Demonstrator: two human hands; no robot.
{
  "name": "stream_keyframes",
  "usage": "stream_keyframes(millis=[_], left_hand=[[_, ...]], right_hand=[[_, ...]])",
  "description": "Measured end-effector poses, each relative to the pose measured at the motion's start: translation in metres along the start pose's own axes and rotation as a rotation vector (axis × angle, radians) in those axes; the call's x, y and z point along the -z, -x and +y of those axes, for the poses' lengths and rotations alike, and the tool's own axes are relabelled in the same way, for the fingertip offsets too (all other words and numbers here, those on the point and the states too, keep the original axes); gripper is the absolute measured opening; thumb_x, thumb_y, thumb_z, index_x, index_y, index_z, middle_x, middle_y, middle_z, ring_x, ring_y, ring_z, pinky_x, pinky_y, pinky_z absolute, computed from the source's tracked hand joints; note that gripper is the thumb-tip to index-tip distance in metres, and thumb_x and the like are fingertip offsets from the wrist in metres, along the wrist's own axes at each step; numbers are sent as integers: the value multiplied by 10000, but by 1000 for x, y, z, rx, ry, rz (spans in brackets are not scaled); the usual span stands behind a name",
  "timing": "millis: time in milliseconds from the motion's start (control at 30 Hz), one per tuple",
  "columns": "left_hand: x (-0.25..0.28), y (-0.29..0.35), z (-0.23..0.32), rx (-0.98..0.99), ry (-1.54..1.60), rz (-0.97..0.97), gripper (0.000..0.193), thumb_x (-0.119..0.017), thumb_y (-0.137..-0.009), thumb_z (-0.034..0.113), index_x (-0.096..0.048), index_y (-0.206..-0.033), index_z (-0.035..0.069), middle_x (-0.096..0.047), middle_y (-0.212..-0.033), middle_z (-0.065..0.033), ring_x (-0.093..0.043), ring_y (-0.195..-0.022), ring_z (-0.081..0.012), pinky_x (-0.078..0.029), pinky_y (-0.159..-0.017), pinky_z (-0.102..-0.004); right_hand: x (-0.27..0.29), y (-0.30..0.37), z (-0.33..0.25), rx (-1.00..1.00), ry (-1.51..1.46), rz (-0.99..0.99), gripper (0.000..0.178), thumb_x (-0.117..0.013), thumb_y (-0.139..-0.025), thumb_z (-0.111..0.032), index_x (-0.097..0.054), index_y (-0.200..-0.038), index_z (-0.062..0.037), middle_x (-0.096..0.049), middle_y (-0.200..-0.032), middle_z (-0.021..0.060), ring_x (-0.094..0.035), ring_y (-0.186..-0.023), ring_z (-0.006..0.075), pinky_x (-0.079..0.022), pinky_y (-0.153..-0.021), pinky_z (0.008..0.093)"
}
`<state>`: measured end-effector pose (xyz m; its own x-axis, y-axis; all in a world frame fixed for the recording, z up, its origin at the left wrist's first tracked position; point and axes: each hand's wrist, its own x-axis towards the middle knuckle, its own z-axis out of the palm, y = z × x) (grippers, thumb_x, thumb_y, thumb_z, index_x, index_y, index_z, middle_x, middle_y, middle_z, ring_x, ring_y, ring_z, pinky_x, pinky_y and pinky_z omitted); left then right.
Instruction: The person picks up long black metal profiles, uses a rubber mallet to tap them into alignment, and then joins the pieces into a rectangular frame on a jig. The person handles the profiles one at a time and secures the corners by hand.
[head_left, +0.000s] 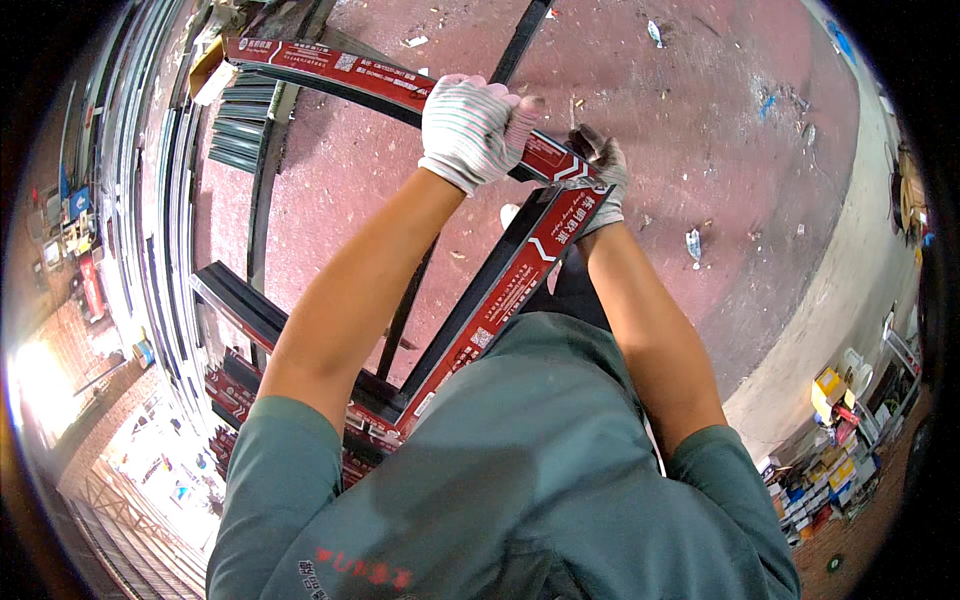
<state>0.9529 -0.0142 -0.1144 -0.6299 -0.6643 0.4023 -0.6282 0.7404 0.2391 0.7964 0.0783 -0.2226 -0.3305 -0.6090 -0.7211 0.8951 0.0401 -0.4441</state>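
A: Above a reddish concrete floor (720, 150), you clench a long black bar with a printed red face (345, 72) in your striped-gloved left hand (470, 132), fingers wrapped over its edge. Why so near this end?

B: Likely for control: your grip steers the joint while the rest of the bar stretches to the upper left.

A: And your right hand (616, 172)?

B: It sits at the corner, where the first bar meets a second black bar with a matching red face (505, 298). Your fingers bend around the joint, but the bars mask the palm, so we cannot tell whether you grasp or merely brace. Probably you keep the two ends in line.

A: That second bar slants toward the lower left, just in front of your dark green shirt (560, 430).

B: Its lower end lies near more red-and-black pieces (235, 385). Long dark metal rails (522, 42) run across the floor beneath your work, perhaps set there to keep it raised.
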Motion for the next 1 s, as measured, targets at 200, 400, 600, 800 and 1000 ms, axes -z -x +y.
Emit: stream_keyframes(millis=[200,400,600,800,1000], left_hand=[[4,3,-3,5,11,-8,436,-522,-1008,326,-597,-637,110,-592,-627,-125,-603,-657,-375,-462,-683,-483],[1,-2,3,-3,55,91,406,-549,-991,314,-572,-636,117,-560,-615,-137,-570,-630,-395,-443,-636,-496],[3,4,-3,25,17,16,405,-547,-997,318,-591,-649,115,-576,-624,-120,-582,-642,-379,-456,-692,-483],[6,2,-14,-55,18,-96,416,-559,-990,393,-636,-684,122,-607,-654,-114,-622,-698,-362,-475,-743,-471],[41,-5,-59,-85,3,-429,668,-707,-752,742,-718,-835,79,-669,-759,-156,-683,-775,-358,-523,-724,-438]], right_hand=[[46,9,-38,61,98,87,564,-339,-1045,-517,-619,-1269,-81,-628,-1203,125,-568,-1100,310,-461,-1027,464],[-4,-4,13,-51,-90,-23,562,-440,-1045,-500,-584,-1266,-3,-642,-1221,198,-620,-1090,389,-505,-999,529],[-10,1,2,-137,2,-96,621,-416,-1046,-541,-583,-1305,-2,-645,-1224,189,-626,-1075,365,-513,-1002,519],[8,32,-21,-139,88,25,653,-271,-1069,-529,-553,-1354,-13,-611,-1299,174,-576,-1191,334,-473,-1046,474],[71,21,-26,-83,65,41,661,-316,-1072,-518,-527,-1361,37,-572,-1325,193,-521,-1244,337,-363,-1142,451]])
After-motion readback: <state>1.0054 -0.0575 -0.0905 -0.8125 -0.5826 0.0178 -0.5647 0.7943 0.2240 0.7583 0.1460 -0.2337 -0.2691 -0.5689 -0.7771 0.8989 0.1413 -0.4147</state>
